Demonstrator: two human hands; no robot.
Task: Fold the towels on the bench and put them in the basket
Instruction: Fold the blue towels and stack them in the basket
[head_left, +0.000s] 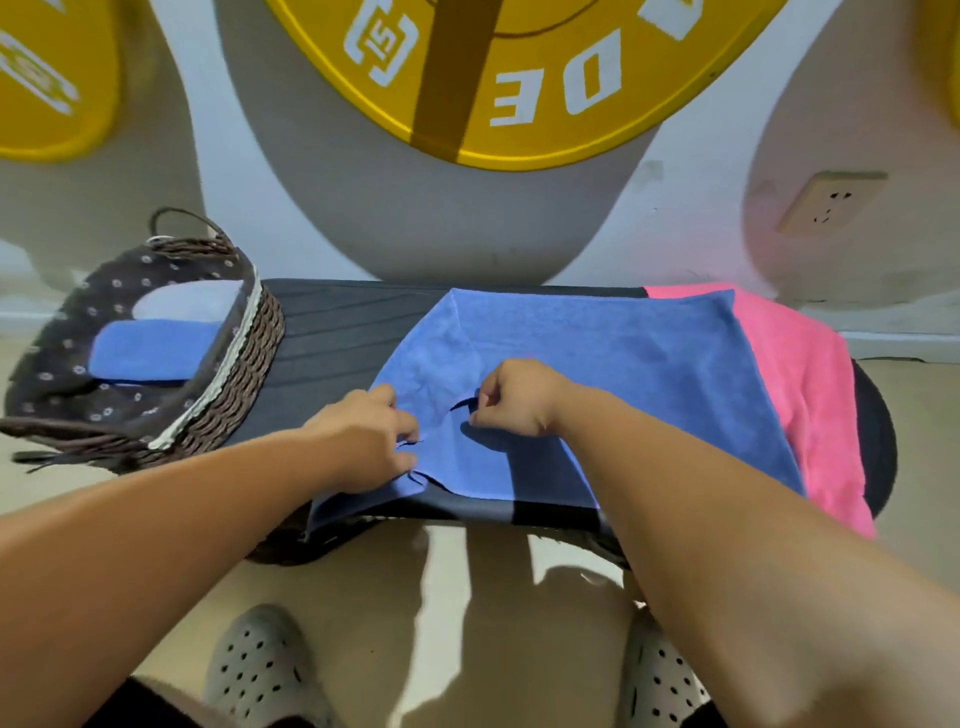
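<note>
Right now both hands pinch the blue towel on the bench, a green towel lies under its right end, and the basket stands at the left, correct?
Wrong colour: the head view shows a pink towel, not green, under the right end of the blue towel. The rest stands.

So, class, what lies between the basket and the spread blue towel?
Bare black bench separates basket and blue towel, head view; the left forearm crosses its near end.
</note>
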